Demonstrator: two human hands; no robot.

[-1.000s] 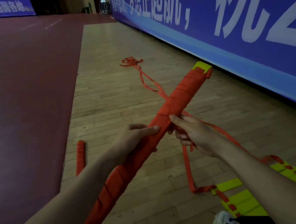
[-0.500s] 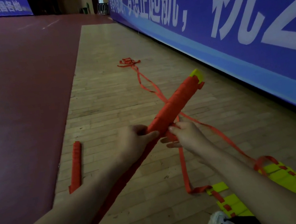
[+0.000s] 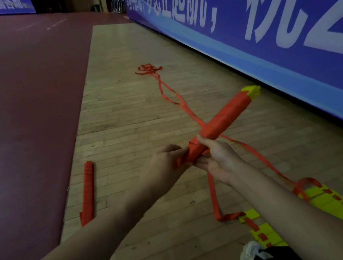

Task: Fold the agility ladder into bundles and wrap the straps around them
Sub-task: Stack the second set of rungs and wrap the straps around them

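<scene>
Gripping a red-wrapped ladder bundle (image 3: 224, 117) in mid-air above a strip of wooden floor (image 3: 131, 125), a person works beside a long blue banner (image 3: 282, 11) whose white Chinese characters read in part "梦想正起航," followed by a large "祝"; the smaller characters at the banner's far end are too blurred to make out. The left hand (image 3: 167, 164) is curled round the bundle's near end, while the right hand (image 3: 217, 158) grasps it just beyond, thumb on top and fingers underneath. The bundle tilts up towards the banner, a yellow tip showing at its far end. A loose red strap (image 3: 171, 93) trails from under the bundle to a tangle farther along the wood, and another length drops from the hands to the unfolded yellow rungs (image 3: 325, 197) lying at the strip's near right corner, by a white shoe (image 3: 249, 257). A second wrapped bundle (image 3: 87, 192) lies along the strip's left edge, touching the maroon flooring (image 3: 15, 98).
</scene>
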